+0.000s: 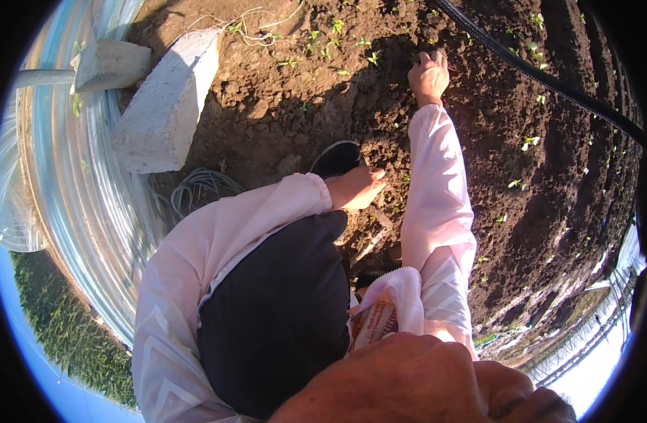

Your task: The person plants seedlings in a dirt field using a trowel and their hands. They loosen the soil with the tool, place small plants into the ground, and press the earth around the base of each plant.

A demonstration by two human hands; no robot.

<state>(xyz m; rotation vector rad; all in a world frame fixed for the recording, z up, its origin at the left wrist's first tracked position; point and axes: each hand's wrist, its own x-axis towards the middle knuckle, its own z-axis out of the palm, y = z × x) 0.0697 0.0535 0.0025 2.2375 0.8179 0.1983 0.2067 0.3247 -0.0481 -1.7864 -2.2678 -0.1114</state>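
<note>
My right hand [429, 74] reaches out to the dark soil [371, 95], its fingers bent down at the surface beside small green seedlings [373, 58]. What lies under those fingertips is hidden. Closer to my body, my left hand [357, 188] is curled over the ground, just past my dark-clad knee [276, 317]. Its fingers look bent together, and I cannot make out whether anything is between them. A dark shoe [336, 158] shows behind this hand. A pale dry stick [372, 243] lies on the soil below it.
A black hose [540, 79] crosses the bed at upper right, over rows of seedlings [529, 141]. To the left stand a long concrete block [165, 106] and a smaller block [112, 64] against clear plastic sheeting [107, 174]. A coil of rope [202, 185] lies near my left forearm.
</note>
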